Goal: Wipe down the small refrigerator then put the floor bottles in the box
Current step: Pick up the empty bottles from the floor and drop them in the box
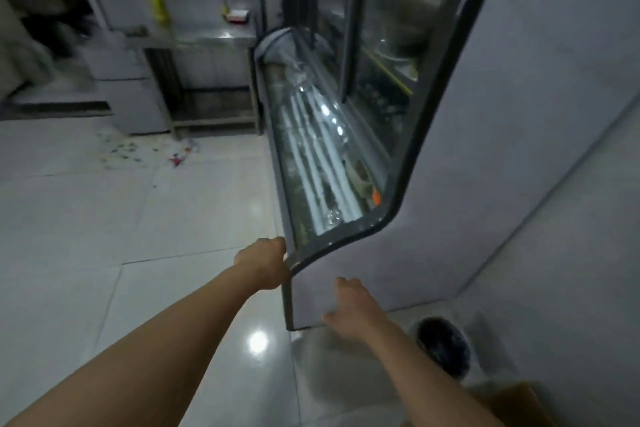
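**Both hands on the display fridge, no cloth in sight**

I have both hands on the near end of the grey glass-fronted display refrigerator (485, 166), which stands on the glossy white tiled floor (104, 218) at the right of the view. My left hand (265, 262) is curled around the dark rounded corner trim where the curved glass ends, gripping that edge. My right hand (349, 308) lies against the plain grey side panel low down, fingers spread and holding nothing.

I see no cloth or rag in either hand, so I cannot tell whether the wiping is done or not yet begun; the grip looks to me more like steadying or shifting the cabinet than wiping it.

For the second part, I can pick out no bottles on the floor from here. There is only scattered small litter (138, 149) near the steel counter (207, 35) far off. A brown cardboard box (512, 399) shows at the bottom right corner, partly cut off, beside a dark round bin (443, 347). I judge the bottle step wholly left to do.
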`<state>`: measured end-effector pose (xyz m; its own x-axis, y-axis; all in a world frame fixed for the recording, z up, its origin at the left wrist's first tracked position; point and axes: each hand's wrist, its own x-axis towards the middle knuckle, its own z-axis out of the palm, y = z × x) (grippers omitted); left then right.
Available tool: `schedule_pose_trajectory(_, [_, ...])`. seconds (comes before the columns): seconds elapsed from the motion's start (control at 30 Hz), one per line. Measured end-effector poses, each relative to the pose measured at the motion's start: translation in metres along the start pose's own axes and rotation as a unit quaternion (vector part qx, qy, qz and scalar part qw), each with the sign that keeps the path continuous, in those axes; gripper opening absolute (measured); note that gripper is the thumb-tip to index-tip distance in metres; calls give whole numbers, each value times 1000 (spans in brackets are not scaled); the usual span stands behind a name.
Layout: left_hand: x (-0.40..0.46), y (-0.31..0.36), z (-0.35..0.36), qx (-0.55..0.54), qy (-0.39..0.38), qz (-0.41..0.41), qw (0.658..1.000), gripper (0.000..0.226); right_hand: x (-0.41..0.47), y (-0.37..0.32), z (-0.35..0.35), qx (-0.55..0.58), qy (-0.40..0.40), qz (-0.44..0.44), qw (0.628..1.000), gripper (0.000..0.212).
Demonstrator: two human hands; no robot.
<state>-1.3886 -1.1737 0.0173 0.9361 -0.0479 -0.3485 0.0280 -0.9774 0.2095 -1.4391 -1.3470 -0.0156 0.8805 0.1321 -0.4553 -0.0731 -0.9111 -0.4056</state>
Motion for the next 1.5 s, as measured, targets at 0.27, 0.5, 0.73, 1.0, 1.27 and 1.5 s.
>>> schedule_pose_trajectory(0.27, [8, -193, -56, -55, 22, -126, 990, 44, 87, -170, 14, -53, -50, -75, 994, 69])
schedule_pose_trajectory(0.5, [31, -355, -117, -98, 40, -176, 979, 46, 166, -326, 19, -54, -39, -107, 992, 72])
schedule_pose_trajectory(0.73, [74, -463, -164, -142, 55, -202, 968, 50, 244, -448, 13, -65, -31, -125, 990, 69])
schedule_pose_trajectory(1.0, [193, -552, -221, -149, 62, -222, 962, 51, 388, -549, -1, -69, -42, -136, 987, 74])
schedule_pose_trajectory(1.27, [328, -633, -299, -155, 64, -263, 950, 51, 557, -655, -42, -69, -61, -156, 983, 76])
schedule_pose_trajectory(1.5, [435, -698, -345, -167, 48, -276, 945, 51, 676, -719, -65, -73, -61, -147, 984, 75])
